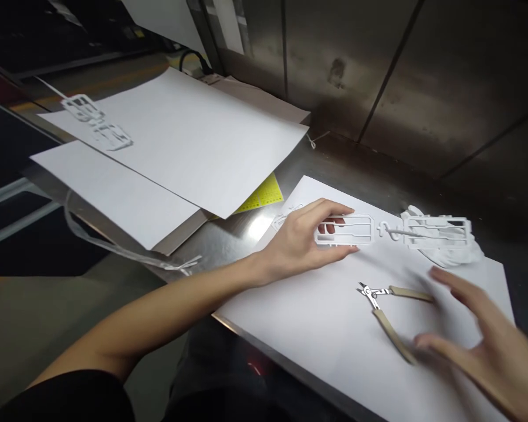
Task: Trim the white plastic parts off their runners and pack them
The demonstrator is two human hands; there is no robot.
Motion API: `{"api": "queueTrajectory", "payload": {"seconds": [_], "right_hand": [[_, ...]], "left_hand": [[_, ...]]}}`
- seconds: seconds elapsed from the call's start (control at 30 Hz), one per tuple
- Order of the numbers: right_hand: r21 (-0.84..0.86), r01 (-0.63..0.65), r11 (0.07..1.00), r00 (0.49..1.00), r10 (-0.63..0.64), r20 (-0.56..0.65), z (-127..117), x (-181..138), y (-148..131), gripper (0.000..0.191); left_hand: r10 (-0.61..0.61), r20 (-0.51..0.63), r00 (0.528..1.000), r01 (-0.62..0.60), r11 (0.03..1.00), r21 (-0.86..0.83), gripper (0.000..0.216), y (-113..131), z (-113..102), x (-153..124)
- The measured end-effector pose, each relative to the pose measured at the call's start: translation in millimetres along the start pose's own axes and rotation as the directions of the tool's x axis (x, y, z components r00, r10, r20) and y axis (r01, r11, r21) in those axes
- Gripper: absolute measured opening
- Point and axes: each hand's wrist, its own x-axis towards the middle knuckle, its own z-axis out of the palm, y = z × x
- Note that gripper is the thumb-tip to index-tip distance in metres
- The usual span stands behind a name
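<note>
My left hand grips one end of a white plastic sprue frame, thumb on the near edge and fingers on the far edge. The frame reaches right, joined by a thin runner to a second lattice section over a crumpled white item. Lower right, my right hand is spread with thumb and fingers apart, slightly blurred, and nothing shows in it. Just left of it, diagonal cutters with beige handles lie spread on a white sheet, jaws pointing left.
Another white sprue lies on stacked white sheets at the upper left. A yellow printed sheet pokes out under them. White ties hang by the metal table's edge. A metal wall stands behind.
</note>
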Motion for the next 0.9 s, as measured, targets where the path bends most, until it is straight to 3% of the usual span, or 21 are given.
{"api": "queueTrajectory", "payload": {"seconds": [0.07,0.13,0.2,0.27,0.37,0.47,0.6,0.9], "right_hand": [[-0.066,0.189,0.980,0.978,-0.182,0.103,9.1,-0.1,-5.9,0.091],[-0.103,0.267,0.958,0.958,-0.251,0.142,17.7,-0.8,-12.1,0.081],[-0.088,0.247,0.965,0.968,-0.240,0.078,22.4,-1.0,-19.7,0.070],[-0.051,0.230,0.972,0.973,-0.230,-0.004,22.3,-1.0,-28.3,0.065],[0.073,0.136,0.988,0.989,-0.131,-0.067,18.3,-3.6,-40.3,0.051],[0.254,-0.069,0.965,0.998,0.067,0.016,18.3,-8.9,-47.2,0.042],[0.415,-0.280,0.866,0.956,0.212,0.203,25.3,-12.5,-49.5,0.048],[0.491,-0.421,0.762,0.905,0.322,0.278,26.9,-8.9,-65.6,0.061]], "left_hand": [[0.028,-0.030,0.999,-0.027,0.999,0.024,0.049,1.2,2.5,-1.2],[-0.024,-0.040,0.999,0.024,1.000,-0.001,0.052,5.1,3.3,-1.6],[-0.191,-0.001,0.982,0.191,0.979,-0.069,0.053,11.3,1.8,-0.5],[-0.388,0.089,0.917,0.398,0.900,-0.176,0.048,17.3,-1.3,2.4],[-0.529,0.284,0.799,0.601,0.706,-0.376,0.059,22.1,-5.9,7.4],[-0.538,0.418,0.732,0.681,0.598,-0.423,0.063,24.0,-8.6,9.0],[-0.524,0.542,0.657,0.736,0.601,-0.310,0.054,29.8,-10.7,6.5],[-0.472,0.678,0.564,0.765,0.607,-0.213,0.052,34.5,-5.4,-2.9]]}}
